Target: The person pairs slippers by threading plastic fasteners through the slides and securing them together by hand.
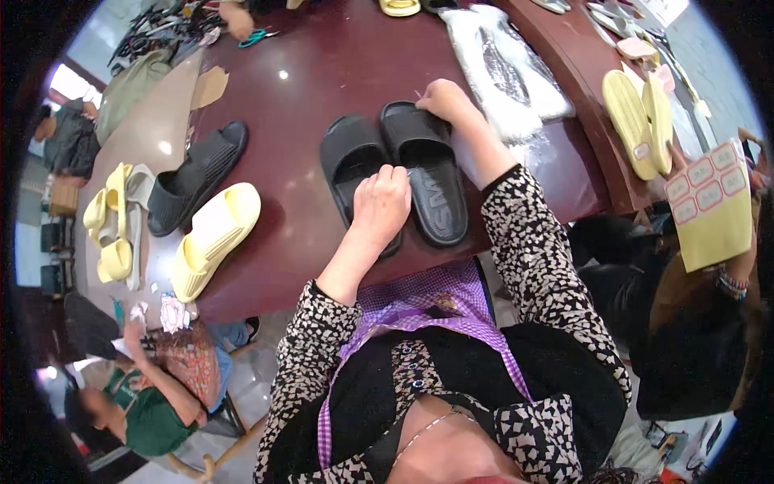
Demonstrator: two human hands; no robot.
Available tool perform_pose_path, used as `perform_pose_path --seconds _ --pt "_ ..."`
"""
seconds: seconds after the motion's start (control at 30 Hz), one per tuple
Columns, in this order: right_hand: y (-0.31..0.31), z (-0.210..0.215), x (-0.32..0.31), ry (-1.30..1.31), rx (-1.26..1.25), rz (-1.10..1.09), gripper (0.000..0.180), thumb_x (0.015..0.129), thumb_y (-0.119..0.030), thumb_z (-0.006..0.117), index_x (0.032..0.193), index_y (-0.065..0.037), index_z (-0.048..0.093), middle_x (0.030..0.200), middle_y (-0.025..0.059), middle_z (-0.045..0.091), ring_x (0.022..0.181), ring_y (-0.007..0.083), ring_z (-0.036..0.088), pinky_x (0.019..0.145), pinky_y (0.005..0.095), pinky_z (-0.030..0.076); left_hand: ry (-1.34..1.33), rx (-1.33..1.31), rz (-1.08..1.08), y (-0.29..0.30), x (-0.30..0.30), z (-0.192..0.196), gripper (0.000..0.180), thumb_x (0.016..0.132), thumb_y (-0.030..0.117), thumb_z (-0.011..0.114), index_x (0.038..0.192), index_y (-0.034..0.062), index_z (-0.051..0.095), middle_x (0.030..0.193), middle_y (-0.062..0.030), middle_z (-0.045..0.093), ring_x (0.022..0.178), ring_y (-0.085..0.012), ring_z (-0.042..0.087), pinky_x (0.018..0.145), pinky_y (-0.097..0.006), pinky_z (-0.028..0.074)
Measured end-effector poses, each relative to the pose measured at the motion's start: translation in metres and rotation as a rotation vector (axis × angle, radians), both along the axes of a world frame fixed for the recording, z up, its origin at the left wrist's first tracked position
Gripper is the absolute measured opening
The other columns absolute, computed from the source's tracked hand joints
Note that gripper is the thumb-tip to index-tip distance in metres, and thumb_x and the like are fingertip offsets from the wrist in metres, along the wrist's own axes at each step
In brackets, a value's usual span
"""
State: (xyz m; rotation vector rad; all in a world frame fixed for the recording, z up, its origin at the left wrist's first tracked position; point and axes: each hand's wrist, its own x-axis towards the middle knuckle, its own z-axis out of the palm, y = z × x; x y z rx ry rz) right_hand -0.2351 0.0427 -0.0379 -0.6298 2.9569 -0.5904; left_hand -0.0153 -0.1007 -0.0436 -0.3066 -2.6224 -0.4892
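A pair of black slide sandals lies side by side in front of me, toes pointing away: the left slide (342, 143) and the right slide (443, 211), with raised lettering on its insole. My left hand (382, 202) is closed over the left slide's opening, its fingertips by the inner edge of the right slide's strap. Whatever its fingers pinch is too small to make out. At the right slide's toe end, my right hand (447, 100) has thumb and finger pressed together. A tiny bit shows at its fingertips, but I cannot tell what.
On the dark red table (298, 234), a black slide (193, 181), a yellow slide (216, 238) and several yellow sandals (113, 218) lie left. Clear plastic bags (508, 77) lie far right. Teal scissors (255, 38) are near another person's hand. A person on the right holds a yellow card (709, 214).
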Motion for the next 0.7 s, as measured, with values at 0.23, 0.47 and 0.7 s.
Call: perform_pose_path --seconds 0.23,0.47,0.7 --pt "-0.004 -0.002 0.022 0.231 -0.439 0.018 0.019 0.076 -0.016 0.067 0.085 0.0 0.067 0.076 0.0167 0.066 0.074 0.0284 0.065 0.07 0.037 0.05 0.122 0.093 -0.108 -0.033 -0.007 -0.002 0.007 0.08 0.006 0.06 0.086 0.004 0.057 0.088 -0.011 0.055 0.083 -0.0276 0.058 0.074 -0.039 0.047" --pt "-0.05 0.025 0.032 -0.017 -0.733 0.3 0.011 0.082 -0.011 0.064 0.088 -0.002 0.068 0.072 0.0069 0.066 0.068 0.0132 0.06 0.065 0.0289 0.048 0.118 0.206 -0.211 -0.044 -0.016 -0.006 0.008 0.08 0.004 0.059 0.087 0.0025 0.056 0.09 -0.0126 0.054 0.085 -0.0309 0.057 0.076 -0.04 0.047" --pt "-0.09 0.029 0.026 -0.111 -0.397 0.432 0.015 0.079 -0.016 0.065 0.088 -0.004 0.069 0.08 0.0106 0.069 0.071 0.0197 0.064 0.069 0.0319 0.05 0.106 0.274 -0.192 -0.045 -0.014 -0.01 0.009 0.08 0.001 0.058 0.089 0.0014 0.056 0.093 -0.0143 0.056 0.088 -0.0328 0.058 0.078 -0.04 0.047"
